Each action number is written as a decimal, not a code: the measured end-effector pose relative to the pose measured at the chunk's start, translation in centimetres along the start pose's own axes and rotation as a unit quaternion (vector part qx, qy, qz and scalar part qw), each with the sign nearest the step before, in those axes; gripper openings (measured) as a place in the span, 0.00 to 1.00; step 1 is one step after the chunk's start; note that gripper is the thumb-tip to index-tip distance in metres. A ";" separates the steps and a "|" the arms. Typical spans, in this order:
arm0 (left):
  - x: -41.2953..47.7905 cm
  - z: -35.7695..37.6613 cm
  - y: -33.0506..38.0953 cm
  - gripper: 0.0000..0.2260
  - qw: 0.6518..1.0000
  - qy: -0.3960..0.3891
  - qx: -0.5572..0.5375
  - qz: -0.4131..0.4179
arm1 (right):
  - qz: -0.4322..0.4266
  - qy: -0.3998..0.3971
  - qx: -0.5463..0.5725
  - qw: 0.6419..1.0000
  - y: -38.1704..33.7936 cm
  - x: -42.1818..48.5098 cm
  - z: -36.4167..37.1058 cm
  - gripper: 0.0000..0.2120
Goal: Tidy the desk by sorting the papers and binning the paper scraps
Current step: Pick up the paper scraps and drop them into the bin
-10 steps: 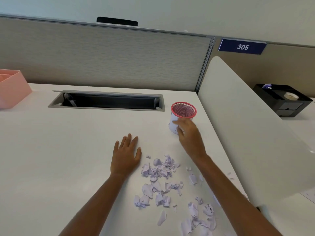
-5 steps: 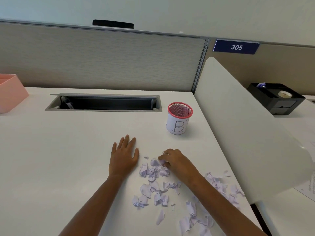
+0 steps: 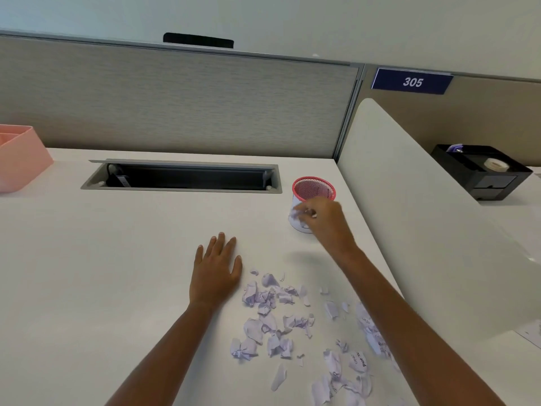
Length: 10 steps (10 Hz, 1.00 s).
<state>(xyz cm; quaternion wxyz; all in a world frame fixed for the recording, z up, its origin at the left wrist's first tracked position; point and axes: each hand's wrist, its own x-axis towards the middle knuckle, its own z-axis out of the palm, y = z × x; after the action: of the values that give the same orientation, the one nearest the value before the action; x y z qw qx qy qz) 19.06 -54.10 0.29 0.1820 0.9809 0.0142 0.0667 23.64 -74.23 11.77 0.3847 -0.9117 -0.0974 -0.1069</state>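
Several torn, crumpled pale-lilac paper scraps (image 3: 275,320) lie scattered on the white desk (image 3: 102,273) in front of me. A small red mesh cup (image 3: 313,187) with a white label stands at the desk's back right. My right hand (image 3: 325,221) is raised in front of the cup, just below its rim, and pinches a few paper scraps (image 3: 297,213) in its fingertips. It hides most of the cup's label. My left hand (image 3: 215,269) rests flat on the desk, fingers straight, just left of the scrap pile.
A cable slot (image 3: 181,177) is sunk into the desk at the back. A pink tray (image 3: 20,159) sits at the far left edge. A white divider panel (image 3: 433,218) rises on the right, with a black organiser (image 3: 480,171) holding a tape roll beyond it.
My right hand picked scraps out of the pile and rose back and to the right, up to the red mesh cup. The left hand stayed flat in place.
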 end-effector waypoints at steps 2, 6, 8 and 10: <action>0.1 -0.1 0.0 0.23 1.000 -0.005 0.005 0.001 | 0.016 0.073 -0.059 0.995 0.6 4.5 -1.3 0.10; 0.1 -0.2 0.0 0.23 1.000 -0.008 0.002 -0.001 | -0.015 0.000 -0.084 0.996 0.5 -0.3 1.1 0.16; 0.1 -0.3 0.1 0.23 1.000 -0.011 0.002 -0.002 | 0.074 -0.228 -0.095 0.966 0.2 -5.7 4.8 0.28; 0.1 -0.2 0.1 0.23 1.000 -0.012 0.004 -0.005 | 0.054 -0.282 -0.149 0.946 -0.8 -8.0 7.7 0.29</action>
<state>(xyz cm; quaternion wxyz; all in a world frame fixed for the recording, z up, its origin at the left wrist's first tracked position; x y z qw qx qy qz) 19.15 -54.12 0.52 0.1784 0.9823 0.0175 0.0537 16.72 -68.94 4.93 0.2070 -0.9553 -0.1357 0.1617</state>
